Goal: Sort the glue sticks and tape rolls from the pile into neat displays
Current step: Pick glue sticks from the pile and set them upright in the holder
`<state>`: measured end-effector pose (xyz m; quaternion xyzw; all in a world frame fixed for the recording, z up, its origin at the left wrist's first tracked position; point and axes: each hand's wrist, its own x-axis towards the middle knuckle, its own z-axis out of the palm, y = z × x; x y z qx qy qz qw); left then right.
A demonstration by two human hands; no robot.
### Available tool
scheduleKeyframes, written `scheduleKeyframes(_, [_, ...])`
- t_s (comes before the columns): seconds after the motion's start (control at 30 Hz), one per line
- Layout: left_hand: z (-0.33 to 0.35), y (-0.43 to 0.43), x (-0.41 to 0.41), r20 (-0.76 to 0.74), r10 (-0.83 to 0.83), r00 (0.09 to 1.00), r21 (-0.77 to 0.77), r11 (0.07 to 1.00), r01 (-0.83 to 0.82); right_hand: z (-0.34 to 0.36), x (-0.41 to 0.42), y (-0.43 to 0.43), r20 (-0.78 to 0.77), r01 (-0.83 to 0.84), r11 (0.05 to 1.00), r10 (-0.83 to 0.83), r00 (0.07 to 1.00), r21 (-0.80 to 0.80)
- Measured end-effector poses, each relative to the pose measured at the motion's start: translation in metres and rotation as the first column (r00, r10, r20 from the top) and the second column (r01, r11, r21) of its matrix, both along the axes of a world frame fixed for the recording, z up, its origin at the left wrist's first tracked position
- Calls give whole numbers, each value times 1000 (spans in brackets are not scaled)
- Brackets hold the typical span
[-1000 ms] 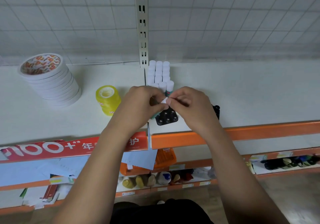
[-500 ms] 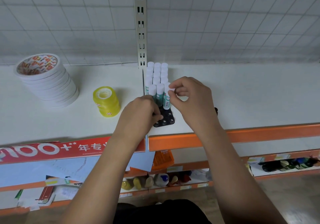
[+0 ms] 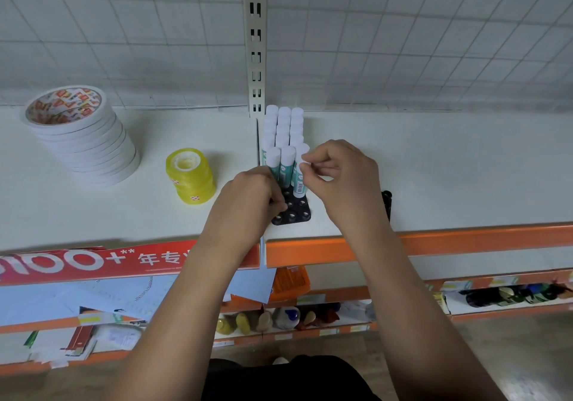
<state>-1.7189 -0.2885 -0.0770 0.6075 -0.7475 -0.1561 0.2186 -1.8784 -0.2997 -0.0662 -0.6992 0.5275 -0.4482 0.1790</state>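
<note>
White tape stack [image 3: 83,133] upper left, yellow tape roll [image 3: 190,175] centre-left on shelf [image 3: 449,168]. Left hand [image 3: 248,202] centre, fingers curled on left edge of black tray [image 3: 294,213]. Right hand [image 3: 344,180] pinches front-right glue stick [image 3: 300,182] at the cap, stick upright in tray.

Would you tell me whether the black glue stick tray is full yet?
Not full: the black tray shows empty holes in its front rows, while upright glue sticks fill the rows behind.
</note>
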Motion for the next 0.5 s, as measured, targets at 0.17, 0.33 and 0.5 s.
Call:
scheduleKeyframes(0.17, [-1, 0, -1, -8, 18, 1000, -5, 1000, -18, -6, 0, 4, 50, -11, 1000, 11, 999, -6])
scheduleKeyframes(0.33, [-2, 5, 0, -49, 40, 998, -16, 999, -41, -4, -5, 4, 82, -39, 998, 36, 996, 41])
scheduleKeyframes(0.5, [5, 16, 10, -138, 42, 990, -5, 999, -43, 1, -2, 14, -57, -21, 1000, 21, 998, 6])
